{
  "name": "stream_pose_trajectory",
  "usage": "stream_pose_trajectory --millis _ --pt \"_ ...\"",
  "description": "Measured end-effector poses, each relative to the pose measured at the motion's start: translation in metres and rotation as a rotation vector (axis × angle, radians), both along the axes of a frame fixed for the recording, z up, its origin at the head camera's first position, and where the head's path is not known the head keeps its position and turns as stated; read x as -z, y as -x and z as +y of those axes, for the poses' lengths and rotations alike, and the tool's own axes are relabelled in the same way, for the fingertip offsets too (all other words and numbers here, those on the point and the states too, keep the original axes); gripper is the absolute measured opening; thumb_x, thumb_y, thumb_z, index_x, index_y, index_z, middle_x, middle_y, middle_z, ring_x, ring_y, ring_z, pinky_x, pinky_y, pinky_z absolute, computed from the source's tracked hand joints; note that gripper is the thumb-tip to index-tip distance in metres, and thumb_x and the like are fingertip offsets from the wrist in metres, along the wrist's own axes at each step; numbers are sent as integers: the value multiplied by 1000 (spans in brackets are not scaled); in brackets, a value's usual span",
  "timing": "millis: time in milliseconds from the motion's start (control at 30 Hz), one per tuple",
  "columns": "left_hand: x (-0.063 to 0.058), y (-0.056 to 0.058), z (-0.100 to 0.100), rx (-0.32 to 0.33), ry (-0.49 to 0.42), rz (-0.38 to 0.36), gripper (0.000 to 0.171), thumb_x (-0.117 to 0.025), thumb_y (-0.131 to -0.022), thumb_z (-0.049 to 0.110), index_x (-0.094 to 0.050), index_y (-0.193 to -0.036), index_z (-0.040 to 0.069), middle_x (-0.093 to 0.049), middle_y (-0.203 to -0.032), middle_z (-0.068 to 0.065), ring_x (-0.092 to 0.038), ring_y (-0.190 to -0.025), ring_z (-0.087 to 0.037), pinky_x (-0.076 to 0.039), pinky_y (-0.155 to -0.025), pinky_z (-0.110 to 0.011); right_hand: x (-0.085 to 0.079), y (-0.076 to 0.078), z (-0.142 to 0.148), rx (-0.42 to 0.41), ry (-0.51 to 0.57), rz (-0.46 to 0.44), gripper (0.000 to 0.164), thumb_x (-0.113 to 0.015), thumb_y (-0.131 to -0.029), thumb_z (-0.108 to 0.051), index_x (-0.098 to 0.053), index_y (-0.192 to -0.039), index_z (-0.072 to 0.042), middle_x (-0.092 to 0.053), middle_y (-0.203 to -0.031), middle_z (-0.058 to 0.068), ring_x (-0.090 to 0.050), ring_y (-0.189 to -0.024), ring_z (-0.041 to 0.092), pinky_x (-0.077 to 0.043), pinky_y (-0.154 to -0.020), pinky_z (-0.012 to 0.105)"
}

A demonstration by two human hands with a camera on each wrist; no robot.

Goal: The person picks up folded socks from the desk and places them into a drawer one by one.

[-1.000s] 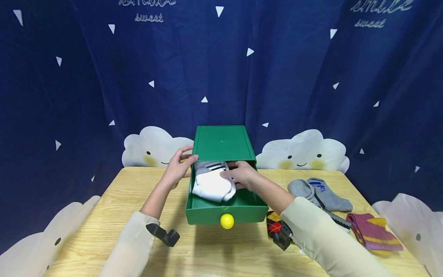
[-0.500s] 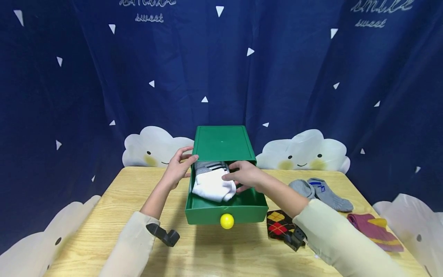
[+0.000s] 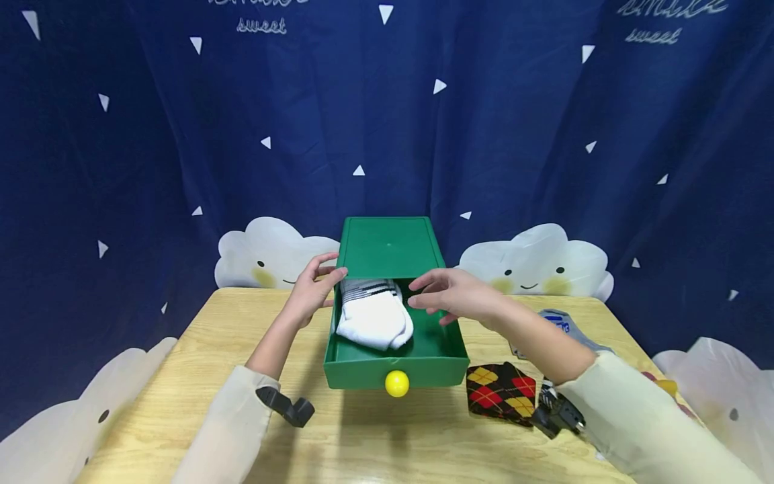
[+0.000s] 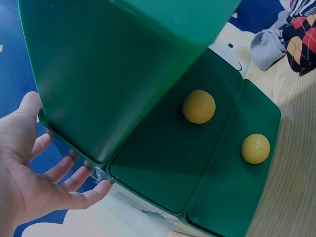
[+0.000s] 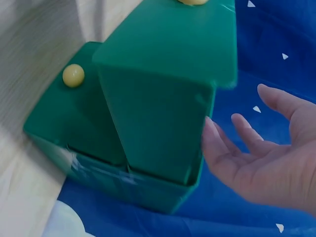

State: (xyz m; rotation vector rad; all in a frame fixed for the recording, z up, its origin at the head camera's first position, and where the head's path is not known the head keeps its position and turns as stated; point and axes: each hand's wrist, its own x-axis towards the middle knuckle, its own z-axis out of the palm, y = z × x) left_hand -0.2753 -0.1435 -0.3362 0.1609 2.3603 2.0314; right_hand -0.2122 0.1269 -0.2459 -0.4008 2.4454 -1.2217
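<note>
Left hand (image 3: 310, 290) beside green cabinet (image 3: 390, 245), fingers spread, touching its side, grasping nothing. Right hand (image 3: 461, 293) at right part of pulled-out top drawer (image 3: 363, 375), fingers apart and slightly bent, nothing held; whether it touches drawer wall, I cannot tell. White socks (image 3: 375, 321) with grey-black stripes lie inside, in left part. On worktop (image 3: 338, 444), near right forearm, I see argyle sock (image 3: 500, 393) and grey sock (image 3: 576, 331).

- We see a green drawer (image 3: 357, 375) with a yellow knob (image 3: 396, 384), pulled out from the top of its green cabinet (image 3: 390, 245).
- Inside, at left, we see folded white socks (image 3: 375, 323) with grey-and-black striped cuffs, probably a pair, though the fold obscures this.
</note>
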Motion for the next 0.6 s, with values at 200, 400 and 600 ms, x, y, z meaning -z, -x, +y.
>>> stream_pose_trajectory --millis 200,400,600 --pt "-3 0 1 2 -5 5 54 -56 -93 34 -35 -142 24 -37 -140 -16 -41 -129 -34 -45 -94 -56 -13 -4 27 16 -6 33 48 -62 -89 -31 -51 -128 -6 -58 -124 16 -57 -104 29 -54 -79 36" --pt "-2 0 1 10 -12 -4 56 -55 -93 34 -33 -143 23 -35 -142 -17 -40 -130 -35 -44 -95 -57 -8 0 54 43 -46 49 52 -62 -89 -34 -49 -129 -4 -59 -123 17 -57 -96 21 -54 -76 33" --pt "-1 0 1 7 -26 -16 56 -55 -94 32 -32 -144 23 -34 -143 -17 -38 -132 -36 -42 -96 -59 7 6 76 50 -46 28 57 -66 -86 -36 -48 -130 -5 -60 -119 15 -56 -99 23 -53 -74 33"
